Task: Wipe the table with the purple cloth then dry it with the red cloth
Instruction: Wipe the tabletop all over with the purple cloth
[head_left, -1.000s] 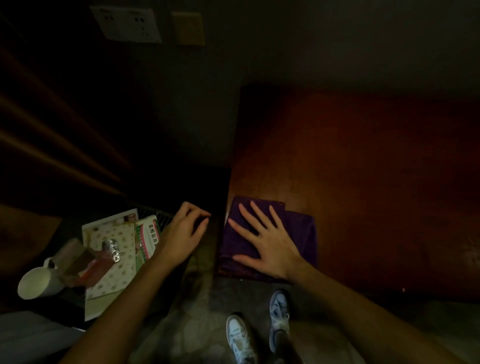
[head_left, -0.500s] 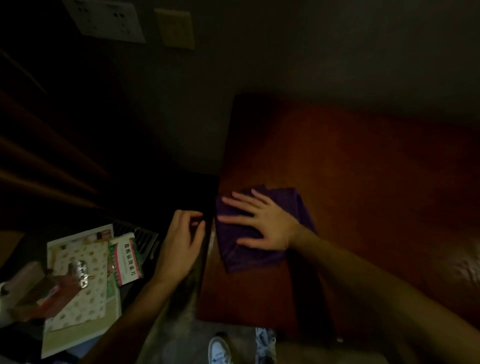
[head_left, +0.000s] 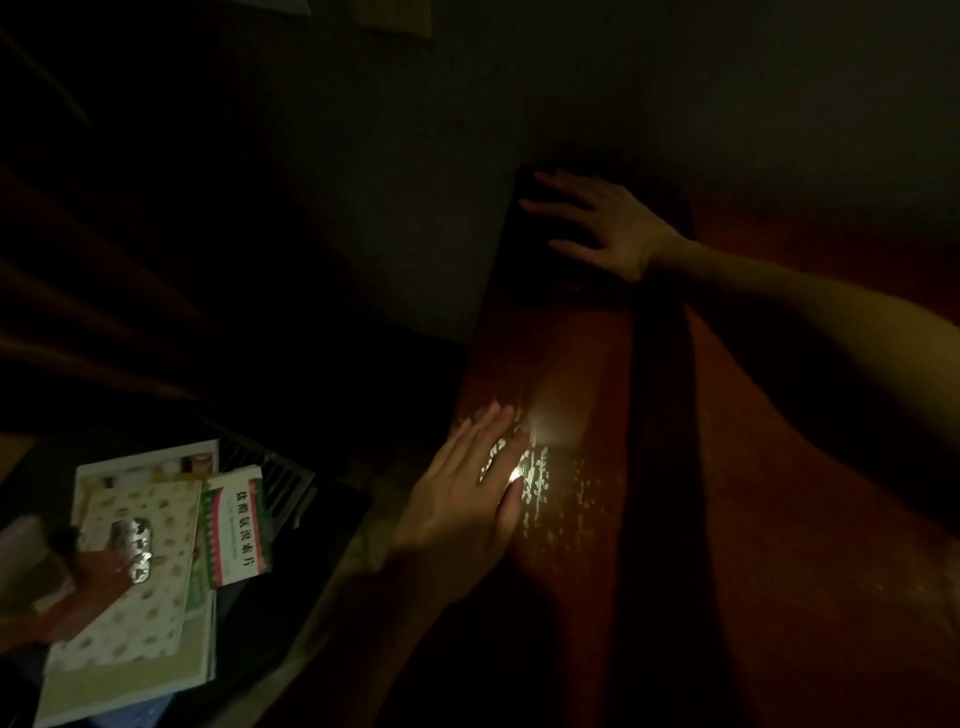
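Since half a second ago the purple cloth, barely visible in the dark, has been pushed to the bench's far left corner under the flat, spread-fingered right hand. The left hand is laid open on the near left edge. Wiping is judged underway; drying remains. No red cloth or containers are seen.

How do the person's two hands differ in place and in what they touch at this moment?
The right hand is stretched to the table's far left corner; the left hand lies at its near left edge. The right hand presses on the dark purple cloth; the left hand rests on bare wet wood, with droplets glinting beside it. The right hand's fingers are spread, the left hand's together. Both lie flat, palm down.
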